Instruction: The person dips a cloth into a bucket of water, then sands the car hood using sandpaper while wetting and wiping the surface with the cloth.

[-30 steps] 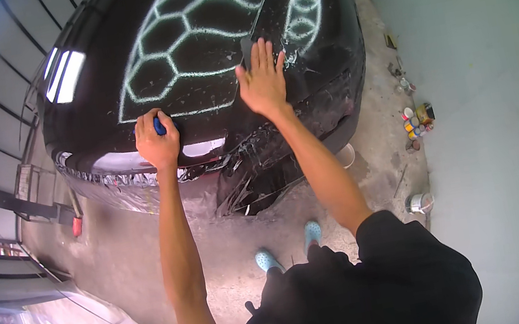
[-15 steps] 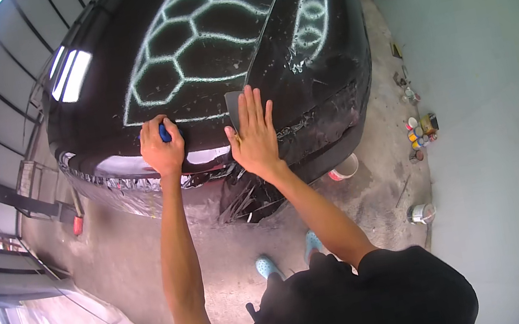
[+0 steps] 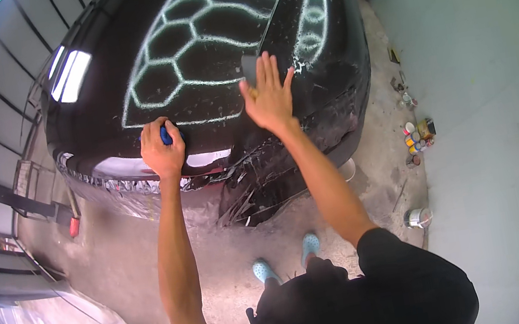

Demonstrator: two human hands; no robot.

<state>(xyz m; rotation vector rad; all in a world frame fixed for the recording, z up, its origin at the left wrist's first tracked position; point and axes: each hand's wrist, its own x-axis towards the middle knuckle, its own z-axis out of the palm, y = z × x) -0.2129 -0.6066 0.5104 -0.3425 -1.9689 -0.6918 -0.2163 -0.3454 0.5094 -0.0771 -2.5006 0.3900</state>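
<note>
The dark car hood (image 3: 94,117) in front of me carries pale, frosty hexagon outlines (image 3: 181,72) and a narrow pale outlined shape (image 3: 312,19) on its right side. My right hand (image 3: 271,99) lies flat on the hood, fingers stretched out, over a grey sheet that looks like sandpaper (image 3: 249,65); one corner shows beside the index finger. Something yellowish shows near its thumb. At the hood's front edge, my left hand (image 3: 160,152) is closed around a small blue object (image 3: 166,135), mostly hidden by the fingers; its kind is unclear.
Clear plastic film and dark sheeting (image 3: 254,194) cover the car's front. A white bucket (image 3: 348,170) stands partly behind my right arm. Several small cans (image 3: 415,139) and a paint tin (image 3: 418,218) line the wall (image 3: 486,124). A red-ended tool (image 3: 74,226) is at left.
My right hand has slid away from me and to the right over the hood, carrying the grey sheet along. My left hand stays in place with the blue object.
</note>
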